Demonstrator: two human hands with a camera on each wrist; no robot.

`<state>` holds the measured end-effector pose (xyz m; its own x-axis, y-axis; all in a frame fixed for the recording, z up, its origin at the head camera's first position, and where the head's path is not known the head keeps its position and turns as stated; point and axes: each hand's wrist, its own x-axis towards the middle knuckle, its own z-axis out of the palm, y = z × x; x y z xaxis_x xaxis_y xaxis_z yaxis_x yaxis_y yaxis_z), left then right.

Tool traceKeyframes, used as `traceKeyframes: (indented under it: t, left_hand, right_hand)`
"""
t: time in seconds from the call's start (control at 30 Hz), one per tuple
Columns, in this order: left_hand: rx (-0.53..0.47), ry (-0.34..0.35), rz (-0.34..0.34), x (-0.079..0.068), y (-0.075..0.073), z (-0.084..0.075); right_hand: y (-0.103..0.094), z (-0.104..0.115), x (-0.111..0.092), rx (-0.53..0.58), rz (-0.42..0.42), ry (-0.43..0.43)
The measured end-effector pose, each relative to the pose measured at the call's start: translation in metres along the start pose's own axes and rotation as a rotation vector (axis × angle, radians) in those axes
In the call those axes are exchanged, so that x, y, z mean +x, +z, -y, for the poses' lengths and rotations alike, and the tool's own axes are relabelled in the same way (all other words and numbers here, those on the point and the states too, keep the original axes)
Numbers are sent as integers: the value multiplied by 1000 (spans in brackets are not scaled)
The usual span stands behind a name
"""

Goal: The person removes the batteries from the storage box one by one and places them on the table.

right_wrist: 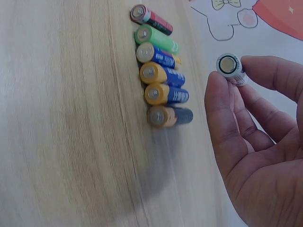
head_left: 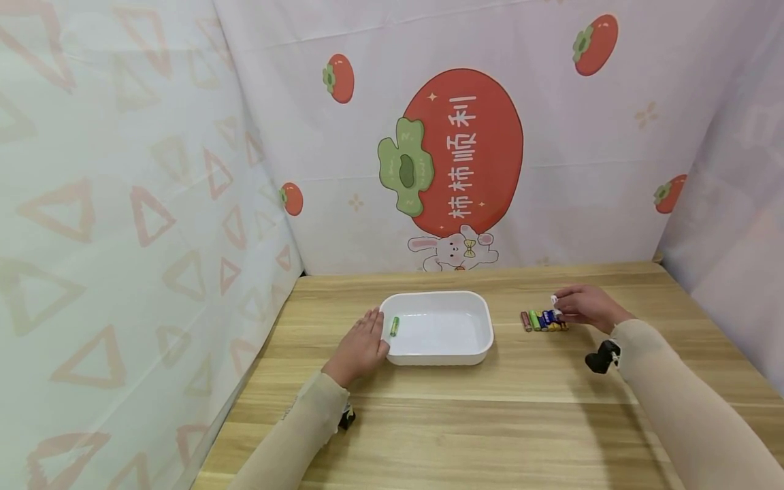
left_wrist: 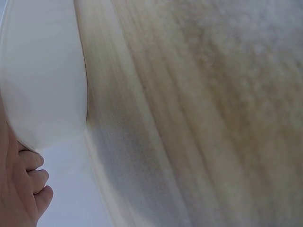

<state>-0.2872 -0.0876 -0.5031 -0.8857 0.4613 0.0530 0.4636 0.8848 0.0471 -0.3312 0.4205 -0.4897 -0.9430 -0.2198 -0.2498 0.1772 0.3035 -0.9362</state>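
Note:
My right hand (head_left: 584, 306) pinches a white battery (right_wrist: 230, 66) between thumb and fingertips, held above the table. Beside it on the wood lies a row of several batteries: a red and black one (right_wrist: 152, 20), a light green one (right_wrist: 156, 39), blue and yellow ones (right_wrist: 163, 75) and a dark grey one with a tan end (right_wrist: 171, 116). My left hand (head_left: 361, 347) rests with extended fingers against the left side of a white rectangular dish (head_left: 437, 359). Inside the dish, near its left wall, lies one green battery (head_left: 395, 327).
The wooden table (head_left: 429, 429) ends at a back curtain (head_left: 539, 224) printed with persimmons and a rabbit. Another patterned curtain (head_left: 153, 286) hangs along the left side. A dark wrist camera (head_left: 603, 357) sits at the right cuff.

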Motion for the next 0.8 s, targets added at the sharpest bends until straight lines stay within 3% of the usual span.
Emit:
traceKeyframes:
  t: [0.37, 0.8]
  left_hand:
    - [-5, -2, 12, -1, 0, 0]
    - [-14, -5, 24, 0, -2, -1]
  right_hand:
    - [-18, -12, -8, 69, -44, 37]
    - [-20, -23, -7, 108, -42, 104]
